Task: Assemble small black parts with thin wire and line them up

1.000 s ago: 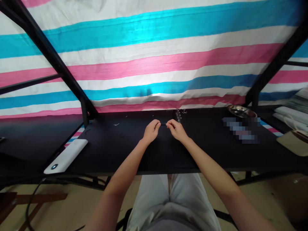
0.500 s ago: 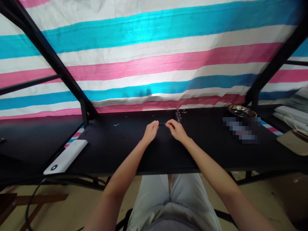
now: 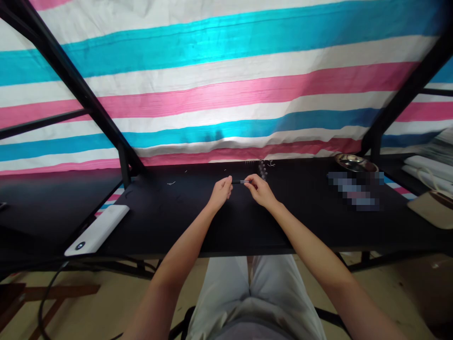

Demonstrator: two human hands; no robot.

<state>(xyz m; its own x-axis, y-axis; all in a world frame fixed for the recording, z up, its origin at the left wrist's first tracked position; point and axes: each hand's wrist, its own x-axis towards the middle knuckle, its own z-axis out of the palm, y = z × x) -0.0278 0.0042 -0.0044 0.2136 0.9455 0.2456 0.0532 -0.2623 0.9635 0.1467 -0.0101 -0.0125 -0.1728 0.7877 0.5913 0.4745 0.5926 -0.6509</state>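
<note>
A slim pen point(image 3: 240, 182), dark on the left and greyish clear on the right, is held level between my two hands just above the black table point(image 3: 159, 222). My left hand point(image 3: 222, 190) is closed round the dark end. With thumb and fingers, my right hand point(image 3: 257, 187) pinches the greyish end. Just beyond my right hand lies a cluster of small dark parts point(image 3: 262, 169), too small to make out. A row of thin dark pieces point(image 3: 251, 162) and some white curled bits point(image 3: 271, 164) are by the table's back edge.
On the table's left side lies a long white device point(image 3: 99, 230) with a round dark spot. A shiny metal bowl point(image 3: 356, 163) stands at the back right, with a blurred-out item point(image 3: 356, 191) before it. A beige bag point(image 3: 432, 208) is farther right. A striped sheet point(image 3: 219, 99) hangs behind.
Both hands stay at nearly the same spot. More of the pen's greyish part now shows between them, and the gap between my fingers is slightly wider.
</note>
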